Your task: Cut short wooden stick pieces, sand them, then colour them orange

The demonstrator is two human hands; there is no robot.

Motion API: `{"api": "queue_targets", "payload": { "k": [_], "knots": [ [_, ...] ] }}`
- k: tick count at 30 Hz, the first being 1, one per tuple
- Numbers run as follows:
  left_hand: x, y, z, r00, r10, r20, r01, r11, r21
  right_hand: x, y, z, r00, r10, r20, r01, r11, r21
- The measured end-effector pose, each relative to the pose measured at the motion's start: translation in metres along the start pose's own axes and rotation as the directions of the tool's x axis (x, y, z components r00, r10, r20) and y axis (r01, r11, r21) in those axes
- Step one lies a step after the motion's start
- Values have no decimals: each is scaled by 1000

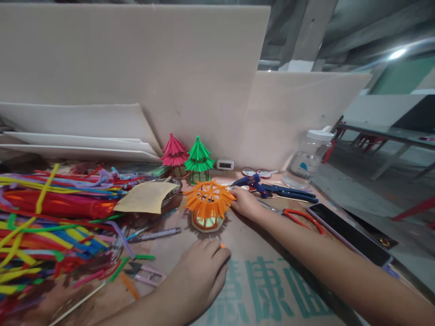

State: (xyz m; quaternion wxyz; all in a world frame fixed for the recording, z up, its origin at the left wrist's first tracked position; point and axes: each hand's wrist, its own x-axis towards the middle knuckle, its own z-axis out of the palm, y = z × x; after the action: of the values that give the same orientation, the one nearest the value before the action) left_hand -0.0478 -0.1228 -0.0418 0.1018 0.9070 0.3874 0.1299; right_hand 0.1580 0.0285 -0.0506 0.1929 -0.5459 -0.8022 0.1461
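Observation:
An orange pipe-cleaner pavilion (pixel 208 203) stands on the brown cardboard work surface (pixel 272 271). My right hand (pixel 245 202) reaches to its right side and touches the orange roof with closed fingers. My left hand (pixel 200 274) rests closed in front of the pavilion, pinching a short orange piece (pixel 222 246) at the fingertips. Behind stand a pink pavilion (pixel 174 153) and a green pavilion (pixel 199 158).
A big heap of coloured pipe cleaners (pixel 50 217) fills the left. A blue glue gun (pixel 272 186), red-handled pliers (pixel 299 216), a phone (pixel 350 233) and a clear jar (pixel 307 158) lie to the right. Small snips (pixel 144 270) sit near my left hand. White boards (pixel 136 68) stand behind.

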Motion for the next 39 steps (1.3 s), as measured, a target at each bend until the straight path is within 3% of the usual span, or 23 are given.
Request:
{"api": "queue_targets", "payload": {
  "k": [8, 16, 19, 24, 26, 29, 31, 33, 35, 39],
  "knots": [
    [0, -1, 1, 1000, 3, -6, -4, 1000, -10, -15, 5, -9, 999, 53, 3, -53, 998, 19],
    [0, -3, 2, 999, 27, -39, -27, 1000, -9, -89, -3, -21, 999, 24, 40, -25, 999, 23],
    [2, -2, 1, 997, 29, -73, -30, 1000, -5, -105, -5, -29, 1000, 0, 21, -1, 998, 60],
    [0, -5, 0, 990, 65, -121, -70, 997, -38, -102, 9, -42, 986, 39, -165, -3, 977, 214],
    [-3, -5, 0, 983, 108, -149, -114, 993, -32, -104, 14, -46, 983, 89, -159, -29, 937, 347],
    [0, 2, -2, 971, 160, -175, -160, 987, 15, -115, 17, -46, 983, 174, -60, -102, 788, 607],
    [15, 13, -4, 977, 142, -158, -139, 990, 33, -128, 18, -44, 983, 180, -39, -93, 670, 737],
    [45, 25, -3, 996, 41, -82, -39, 999, 28, -140, 20, -38, 985, 160, -62, -46, 597, 801],
    [82, 31, 0, 993, -99, -57, 103, 993, 61, -148, 24, -29, 987, 144, -77, -24, 593, 805],
    [143, 24, 15, 961, -258, -101, 269, 957, 109, -153, 28, -14, 987, 122, -103, 7, 610, 792]
  ]
}}
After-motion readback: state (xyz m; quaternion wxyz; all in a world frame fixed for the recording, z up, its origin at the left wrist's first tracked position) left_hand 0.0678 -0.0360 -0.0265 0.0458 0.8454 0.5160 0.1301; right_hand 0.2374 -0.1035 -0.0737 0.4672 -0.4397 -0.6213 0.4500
